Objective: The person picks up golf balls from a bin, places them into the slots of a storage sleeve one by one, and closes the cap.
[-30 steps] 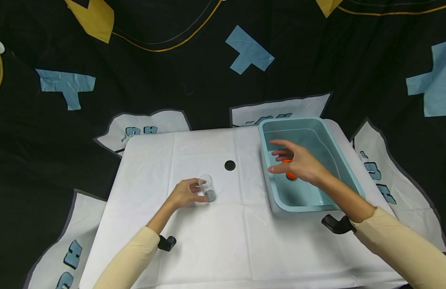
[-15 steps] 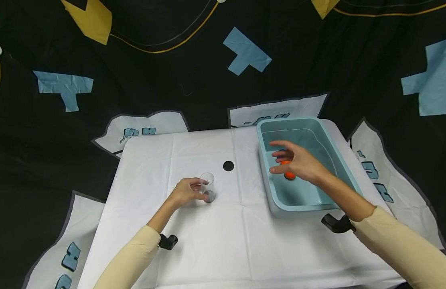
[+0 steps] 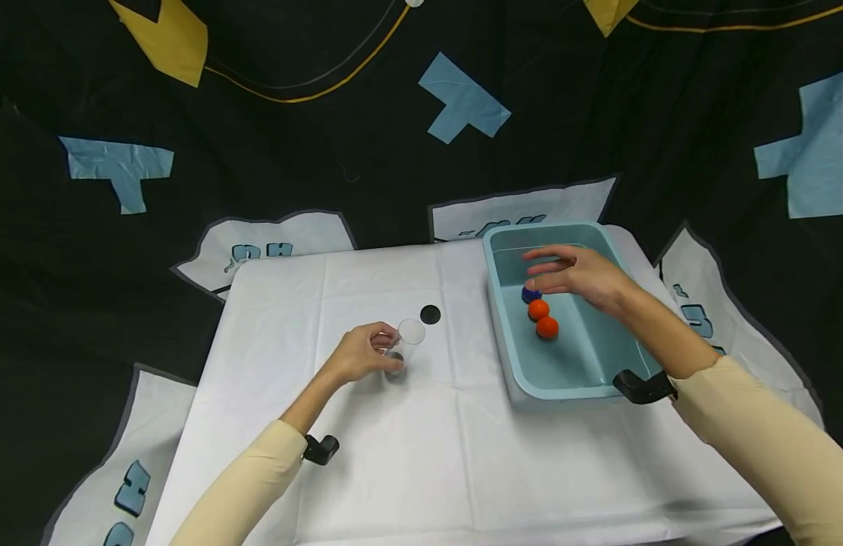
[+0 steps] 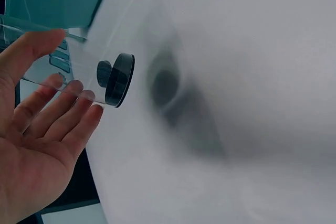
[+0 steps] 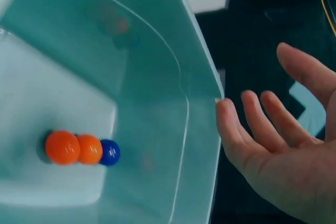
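Observation:
My left hand (image 3: 362, 355) grips a clear cylindrical container (image 3: 411, 338) between thumb and fingers. The cylinder leans to the right, and in the left wrist view its black base (image 4: 121, 80) hangs above the white cloth, with a shadow below. A smaller dark round shape (image 4: 104, 73) shows beside that base; whether it is a reflection cannot be told. Over the light-blue tub (image 3: 498, 326) my right hand (image 3: 585, 279) hovers, fingers extended and holding nothing. Two orange balls (image 3: 547, 327) and a dark blue ball (image 3: 531, 295) lie in a row on the tub's floor.
A black disc (image 3: 430, 315) lies flat on the white-covered table (image 3: 394, 470), just beyond the cylinder. The tub's raised walls stand on the table's right side. A black curtain (image 3: 292, 159) with blue tape pieces hangs behind.
My left hand has raised and tilted the clear cylinder. The right hand has moved up and slightly right over the tub, uncovering the orange balls and the blue one.

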`<state>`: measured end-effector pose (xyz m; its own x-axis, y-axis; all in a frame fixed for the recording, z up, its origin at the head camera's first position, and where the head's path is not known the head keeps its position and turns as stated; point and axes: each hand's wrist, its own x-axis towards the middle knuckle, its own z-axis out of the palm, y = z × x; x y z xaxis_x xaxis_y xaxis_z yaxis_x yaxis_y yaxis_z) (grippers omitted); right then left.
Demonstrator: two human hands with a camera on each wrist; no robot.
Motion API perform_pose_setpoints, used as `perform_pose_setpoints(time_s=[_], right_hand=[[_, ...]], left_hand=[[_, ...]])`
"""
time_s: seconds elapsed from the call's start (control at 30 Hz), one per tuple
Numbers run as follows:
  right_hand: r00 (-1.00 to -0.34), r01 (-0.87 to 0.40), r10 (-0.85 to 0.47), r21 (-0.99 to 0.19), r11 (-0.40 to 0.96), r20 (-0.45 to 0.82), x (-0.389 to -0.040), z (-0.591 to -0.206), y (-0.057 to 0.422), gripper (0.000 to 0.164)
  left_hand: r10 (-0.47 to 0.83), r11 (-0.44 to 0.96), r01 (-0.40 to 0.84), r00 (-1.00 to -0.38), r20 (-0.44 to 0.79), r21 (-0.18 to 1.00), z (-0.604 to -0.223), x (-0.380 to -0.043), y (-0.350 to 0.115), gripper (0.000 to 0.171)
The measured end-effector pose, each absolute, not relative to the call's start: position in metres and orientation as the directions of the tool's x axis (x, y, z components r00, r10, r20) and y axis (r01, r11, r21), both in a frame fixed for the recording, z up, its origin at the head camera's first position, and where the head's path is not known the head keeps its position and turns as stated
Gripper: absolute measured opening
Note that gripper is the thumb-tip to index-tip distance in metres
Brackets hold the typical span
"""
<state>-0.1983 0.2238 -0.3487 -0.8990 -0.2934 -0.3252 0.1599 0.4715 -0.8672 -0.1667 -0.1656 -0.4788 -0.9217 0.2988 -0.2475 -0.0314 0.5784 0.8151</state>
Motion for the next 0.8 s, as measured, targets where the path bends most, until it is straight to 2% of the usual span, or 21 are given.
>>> perform_pose_setpoints(time_s=[0.27,0.5,0.63,0.8], right_hand=[[-0.872,0.239,-0.257,-0.821,0.519,-0.416,-0.232,-0.342,0.243,0.067],[-0.825,0.329,-0.259,-0.799,0.503,-0.503,-0.249,-0.347,0.251,0.064],[-0.78,0.4,-0.248,-0.763,0.508,-0.575,-0.258,-0.349,0.257,0.073],[-0.702,0.474,-0.275,-0.719,0.508,-0.657,-0.269,-0.358,0.267,0.075]], left_hand=[[0.333,0.578,0.026,-0.92,-0.207,0.816,-0.468,-0.17,-0.162,0.052],[0.321,0.618,0.022,-0.92,-0.227,0.786,-0.461,-0.169,-0.165,0.05],[0.331,0.62,0.039,-0.919,-0.216,0.783,-0.458,-0.169,-0.166,0.05],[0.336,0.625,0.06,-0.921,-0.198,0.779,-0.455,-0.167,-0.164,0.05]])
